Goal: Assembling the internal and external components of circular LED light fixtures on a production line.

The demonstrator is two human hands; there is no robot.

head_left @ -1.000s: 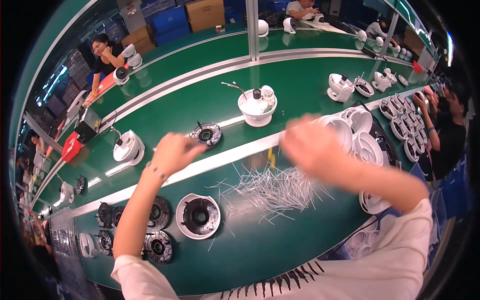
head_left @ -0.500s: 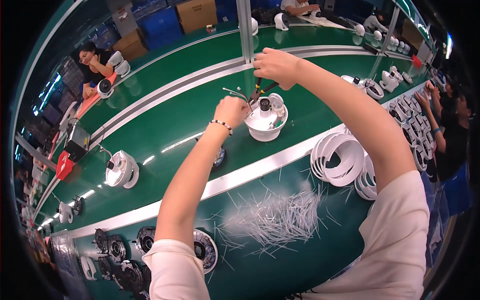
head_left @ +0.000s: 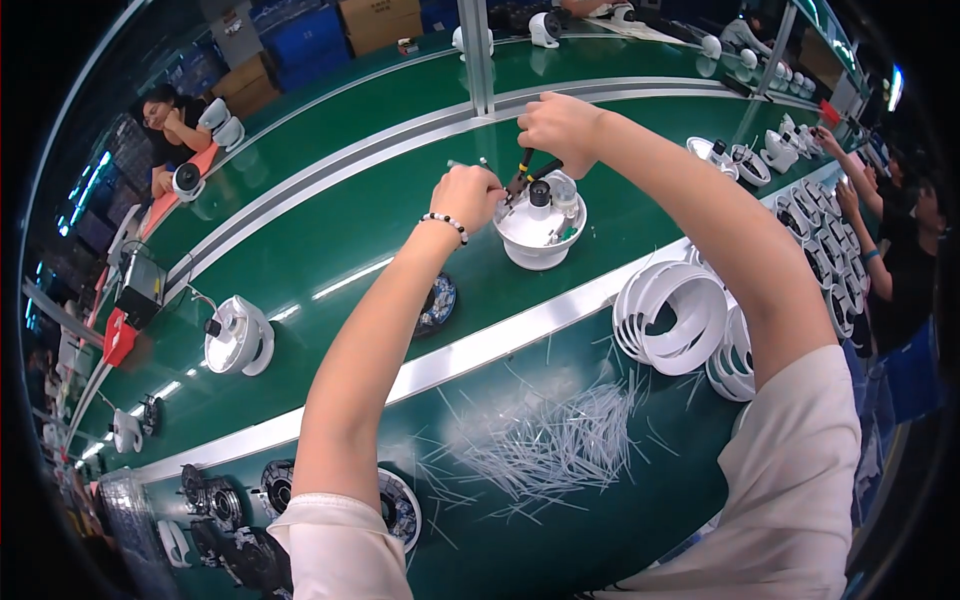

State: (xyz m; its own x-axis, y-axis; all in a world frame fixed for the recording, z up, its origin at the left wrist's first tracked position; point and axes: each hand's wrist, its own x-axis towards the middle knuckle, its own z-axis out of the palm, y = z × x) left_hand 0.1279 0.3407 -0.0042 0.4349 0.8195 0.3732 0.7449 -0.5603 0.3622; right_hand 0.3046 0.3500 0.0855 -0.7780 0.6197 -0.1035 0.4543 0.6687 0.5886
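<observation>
A white camera housing stands on the green bench with its open side up, showing a black lens barrel and a clear round part. My right hand is closed around side cutters with black and yellow handles, held above the housing's left rim. At that same rim, my left hand pinches a thin cable, whose ends stick up behind my fingers. The cutters' jaws sit close to my left fingertips; what lies between the jaws is too small to make out.
White strips are strewn on the near bench beside white rings. A black round part lies by my left forearm, another white housing further left. Black round assemblies lie near left. Co-workers sit across and right.
The view has shifted slightly. Both hands stay at the housing's rim, with the cutters now tucked closer to my left fingers. More of the black round part shows beside my left forearm.
</observation>
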